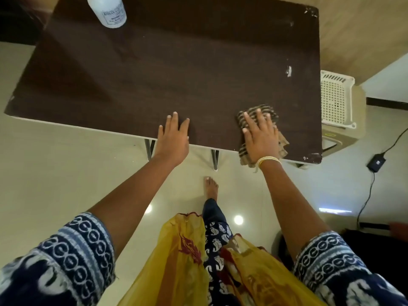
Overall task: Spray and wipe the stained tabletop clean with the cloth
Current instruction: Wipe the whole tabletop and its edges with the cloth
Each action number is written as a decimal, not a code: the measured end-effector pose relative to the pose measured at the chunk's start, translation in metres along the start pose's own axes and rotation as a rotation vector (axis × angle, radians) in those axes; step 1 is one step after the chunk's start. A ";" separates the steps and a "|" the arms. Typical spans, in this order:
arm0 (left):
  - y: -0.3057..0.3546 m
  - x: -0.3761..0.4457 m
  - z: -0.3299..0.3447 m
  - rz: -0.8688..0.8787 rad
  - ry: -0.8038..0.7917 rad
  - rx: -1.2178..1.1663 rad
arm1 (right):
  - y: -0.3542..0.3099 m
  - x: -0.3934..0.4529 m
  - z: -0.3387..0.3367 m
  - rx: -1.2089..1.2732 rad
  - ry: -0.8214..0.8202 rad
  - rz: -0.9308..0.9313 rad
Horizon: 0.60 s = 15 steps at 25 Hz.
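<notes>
Floor: pale glossy tiles under the person, one bare foot [210, 184] just short of the table legs.
Table [154, 74]: dark brown top with a white front edge; chipped white marks at the right corners and a pale smear [288, 71] near the right edge.
Right hand [260, 134]: fingers spread, palm pressed flat on the striped cloth [265, 113] at the near right corner; part of the cloth hangs over the front edge.
Left hand [174, 138]: flat and spread on the bare top just beside the front edge, bracing, holding nothing.
Bottle [107, 11]: white, at the far left corner, well apart from both hands.
Advice: gather the overhanging cloth under the palm, keep even pressure, and sweep in overlapping passes toward the smear, likely the main stain left.
</notes>
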State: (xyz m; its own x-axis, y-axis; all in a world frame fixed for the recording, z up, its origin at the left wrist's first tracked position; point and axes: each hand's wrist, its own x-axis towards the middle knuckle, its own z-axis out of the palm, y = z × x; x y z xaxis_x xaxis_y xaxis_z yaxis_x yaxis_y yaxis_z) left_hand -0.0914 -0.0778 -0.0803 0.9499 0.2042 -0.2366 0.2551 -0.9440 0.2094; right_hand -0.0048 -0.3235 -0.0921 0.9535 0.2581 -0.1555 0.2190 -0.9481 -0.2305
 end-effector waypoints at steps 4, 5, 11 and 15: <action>0.025 -0.010 0.003 0.091 0.075 -0.310 | -0.032 0.000 0.005 0.069 0.067 0.396; 0.023 -0.012 0.003 0.032 0.109 -0.379 | -0.054 0.001 0.011 0.060 0.058 0.342; -0.024 -0.020 -0.003 -0.127 0.157 -0.222 | -0.122 -0.009 0.031 -0.113 -0.153 -0.567; 0.000 -0.018 0.002 0.048 0.117 -0.088 | -0.047 -0.006 0.016 -0.001 -0.069 -0.282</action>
State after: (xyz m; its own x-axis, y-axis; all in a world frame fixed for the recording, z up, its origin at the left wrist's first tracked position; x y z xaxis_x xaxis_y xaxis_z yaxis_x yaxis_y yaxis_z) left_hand -0.1091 -0.0821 -0.0778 0.9746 0.1928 -0.1136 0.2187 -0.9281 0.3015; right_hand -0.0242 -0.2778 -0.0961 0.8389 0.5231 -0.1502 0.4734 -0.8375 -0.2729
